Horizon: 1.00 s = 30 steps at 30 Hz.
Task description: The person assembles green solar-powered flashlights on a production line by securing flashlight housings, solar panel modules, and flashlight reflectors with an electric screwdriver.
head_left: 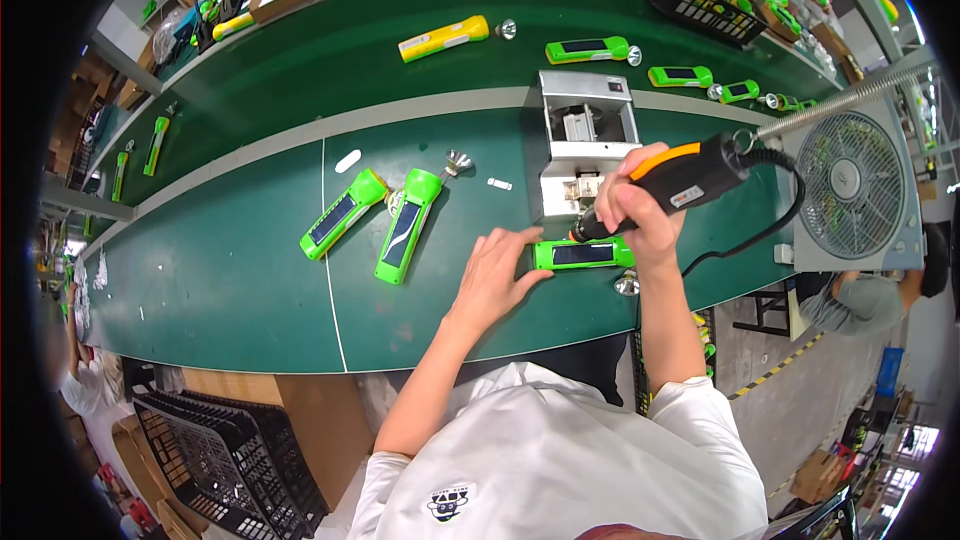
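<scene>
A green flashlight (583, 254) with a dark panel along its side lies on the green bench in front of me. My left hand (492, 277) grips its left end, thumb and index finger on either side. In my right hand (645, 205) is a black electric screwdriver (690, 180) with an orange strip, held slanting. Its tip comes down at the flashlight's upper edge; the exact contact is too small to make out. A silver reflector (627, 284) hangs loose at the flashlight's right end, below my right wrist. Two more green flashlights (408, 230) lie left of my left hand, their reflectors out.
A metal fixture box (587, 125) stands just behind the flashlight. The screwdriver hangs from a coiled spring (840, 102), its black cable looping right. A box fan (850, 180) stands at the bench's right. Behind, a green conveyor belt (300, 60) carries several flashlights. White pieces (348, 161) lie on the bench.
</scene>
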Each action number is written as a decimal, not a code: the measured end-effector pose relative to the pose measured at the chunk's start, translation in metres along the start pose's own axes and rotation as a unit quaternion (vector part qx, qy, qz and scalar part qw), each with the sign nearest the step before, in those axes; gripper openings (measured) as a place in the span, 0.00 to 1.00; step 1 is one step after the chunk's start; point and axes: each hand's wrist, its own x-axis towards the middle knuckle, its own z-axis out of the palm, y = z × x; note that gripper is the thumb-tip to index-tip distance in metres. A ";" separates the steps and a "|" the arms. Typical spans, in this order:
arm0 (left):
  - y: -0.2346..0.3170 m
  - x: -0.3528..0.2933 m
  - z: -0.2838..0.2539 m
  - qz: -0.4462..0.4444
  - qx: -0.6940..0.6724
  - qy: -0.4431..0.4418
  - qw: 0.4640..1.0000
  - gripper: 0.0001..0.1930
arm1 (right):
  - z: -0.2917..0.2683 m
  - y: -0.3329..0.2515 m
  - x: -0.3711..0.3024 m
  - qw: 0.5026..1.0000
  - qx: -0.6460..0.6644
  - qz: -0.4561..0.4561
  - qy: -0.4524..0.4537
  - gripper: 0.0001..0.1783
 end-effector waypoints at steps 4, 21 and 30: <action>-0.004 -0.001 0.004 0.008 -0.010 0.027 1.000 0.34 | 0.005 0.023 -0.011 1.000 0.028 -0.001 -0.010 0.12; -0.007 -0.001 0.005 0.003 -0.009 0.028 1.000 0.41 | 0.013 0.049 -0.017 0.999 0.007 0.035 -0.002 0.12; -0.004 0.001 0.001 0.006 -0.022 0.023 0.999 0.44 | 0.009 0.061 -0.033 0.991 -0.095 0.031 -0.087 0.11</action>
